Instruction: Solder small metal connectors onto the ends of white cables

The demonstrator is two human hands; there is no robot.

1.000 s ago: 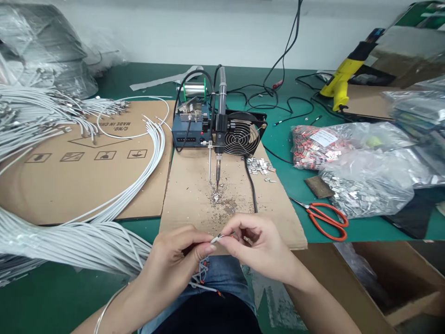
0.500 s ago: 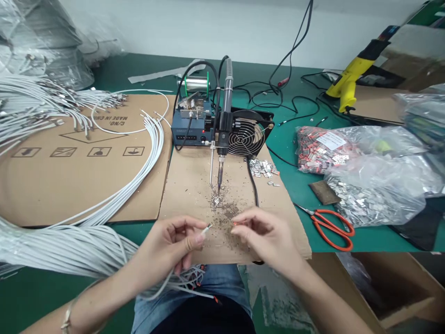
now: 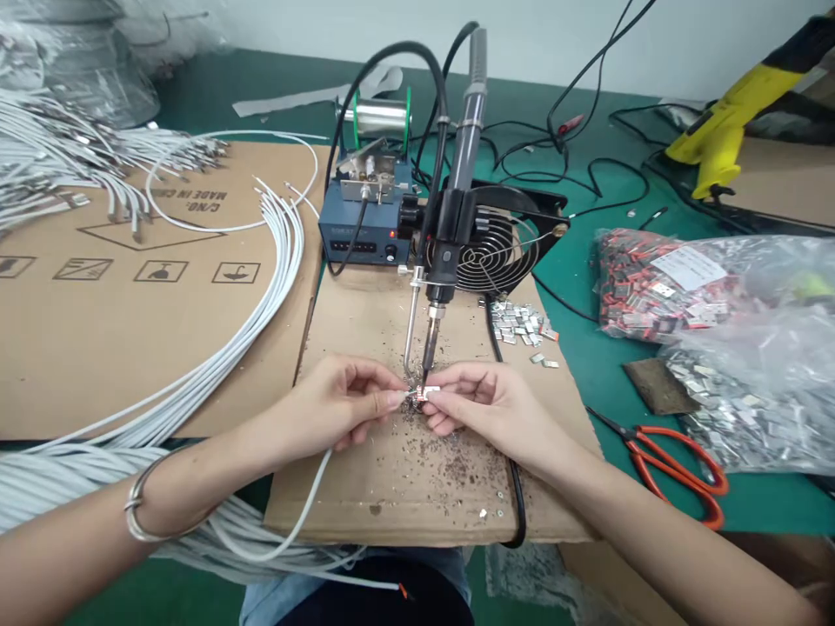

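My left hand (image 3: 349, 400) is closed on the stripped end of a white cable (image 3: 314, 489), which trails down to the lower left. Between the thumb and fingers of my right hand (image 3: 486, 402) is a small orange-and-silver connector (image 3: 429, 394). Cable end and connector meet right under the tip of an upright soldering iron (image 3: 450, 235); whether the tip touches them I cannot tell. A thin metal solder guide tube (image 3: 412, 326) comes down just left of the iron. Solder bits and dark crumbs (image 3: 444, 469) lie on the cardboard below my hands.
Behind stand a blue soldering station (image 3: 365, 235), a solder spool (image 3: 382, 117) and a fan (image 3: 496, 252). Loose metal connectors (image 3: 518, 323) lie right of the iron. Orange-handled scissors (image 3: 678, 461), bagged connectors (image 3: 658, 287) and a yellow tool (image 3: 731, 122) are farther right. White cable bundles (image 3: 97, 487) fill the left.
Both hands have moved forward and together, bringing the cable end and the connector under the iron's tip. The view has shifted closer to the iron.
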